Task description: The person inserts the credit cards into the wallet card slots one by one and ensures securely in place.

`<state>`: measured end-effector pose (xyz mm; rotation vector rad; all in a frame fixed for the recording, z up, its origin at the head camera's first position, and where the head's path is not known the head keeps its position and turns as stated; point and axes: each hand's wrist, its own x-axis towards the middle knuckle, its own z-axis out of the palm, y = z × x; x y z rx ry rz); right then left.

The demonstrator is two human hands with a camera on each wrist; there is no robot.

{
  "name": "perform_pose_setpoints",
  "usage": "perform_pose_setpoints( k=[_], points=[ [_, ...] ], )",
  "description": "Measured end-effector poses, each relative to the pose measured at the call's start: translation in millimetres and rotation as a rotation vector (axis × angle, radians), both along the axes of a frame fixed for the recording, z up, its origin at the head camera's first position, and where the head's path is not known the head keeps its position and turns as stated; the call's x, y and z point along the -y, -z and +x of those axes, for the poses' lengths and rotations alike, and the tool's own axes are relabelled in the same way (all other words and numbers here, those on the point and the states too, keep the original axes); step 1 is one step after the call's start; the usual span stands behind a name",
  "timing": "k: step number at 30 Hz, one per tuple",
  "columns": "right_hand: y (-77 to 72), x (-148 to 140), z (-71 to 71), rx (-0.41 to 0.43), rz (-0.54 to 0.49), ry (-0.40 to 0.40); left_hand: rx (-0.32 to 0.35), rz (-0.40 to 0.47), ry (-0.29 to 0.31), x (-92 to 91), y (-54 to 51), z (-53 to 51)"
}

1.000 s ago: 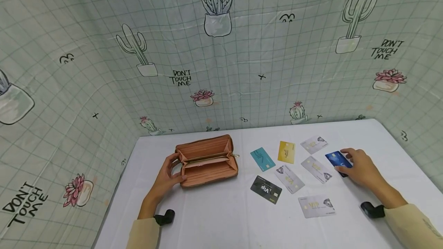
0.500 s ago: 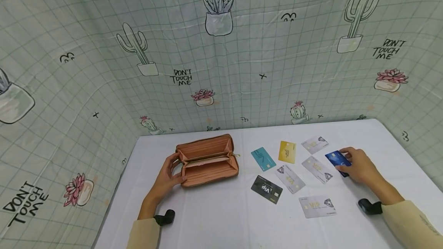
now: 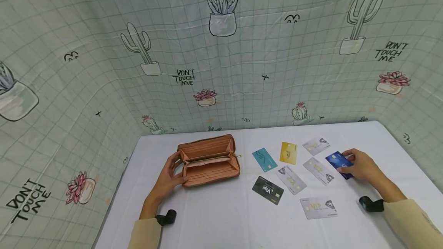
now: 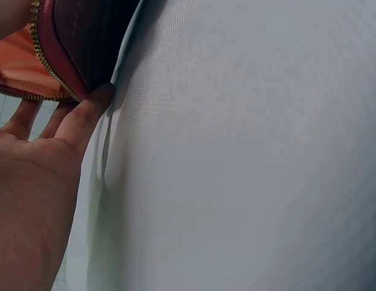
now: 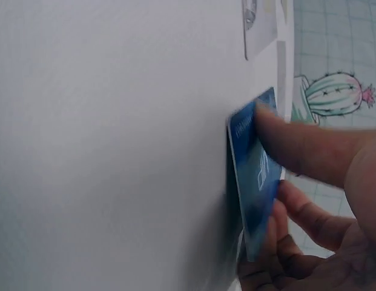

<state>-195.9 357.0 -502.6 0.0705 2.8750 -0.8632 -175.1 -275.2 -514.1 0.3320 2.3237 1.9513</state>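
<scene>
A brown zip wallet (image 3: 211,178) lies unzipped and spread on the white table, its compartments facing up. My left hand (image 3: 165,180) grips its left end, thumb at the near corner and fingers at the far one; the left wrist view shows the hand (image 4: 42,157) around the zipped edge of the wallet (image 4: 63,42). At the right, my right hand (image 3: 363,167) pinches a blue card (image 3: 338,163) by its right side. In the right wrist view the thumb of the right hand (image 5: 321,200) lies on the face of the blue card (image 5: 251,163), which is tilted with one edge raised off the table.
Between wallet and right hand lie a teal card (image 3: 264,160), a yellow card (image 3: 288,153), a black card (image 3: 268,190) and several silver cards, one nearest the front (image 3: 318,208). A patterned cloth (image 3: 242,99) hangs behind the white table (image 3: 214,218).
The head view has shifted slightly. Both hands keep their places at the wallet and the blue card, with little visible movement.
</scene>
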Motion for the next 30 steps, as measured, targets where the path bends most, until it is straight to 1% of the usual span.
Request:
perform_pose_setpoints(
  k=[4,9,13,19,24,27,30],
  points=[
    [-1.4,-2,3.4,-0.041,-0.036,0.014,0.003,-0.003,0.008,-0.5,0.6,-1.0],
    [-5.1,-7,7.2,-0.081,-0.078,0.006,0.014,0.022,0.023,-0.7,0.9,-1.0],
    [-14.0,-9,9.8,-0.090,-0.099,-0.008,0.029,0.022,0.030,-0.1,0.2,-1.0],
    [-33.5,-6,13.3,-0.086,-0.116,0.001,0.036,-0.002,0.040,2.0,-0.7,-2.5],
    [-45.4,6,16.3,-0.083,-0.145,-0.020,0.039,0.012,0.053,3.8,-0.2,-5.3],
    [-47.9,17,17.3,-0.086,-0.158,-0.041,0.043,0.020,0.060,3.7,-0.5,-6.5],
    [-48.1,31,17.2,-0.104,-0.169,-0.083,0.042,0.007,0.067,3.2,-1.5,-7.6]
  ],
)
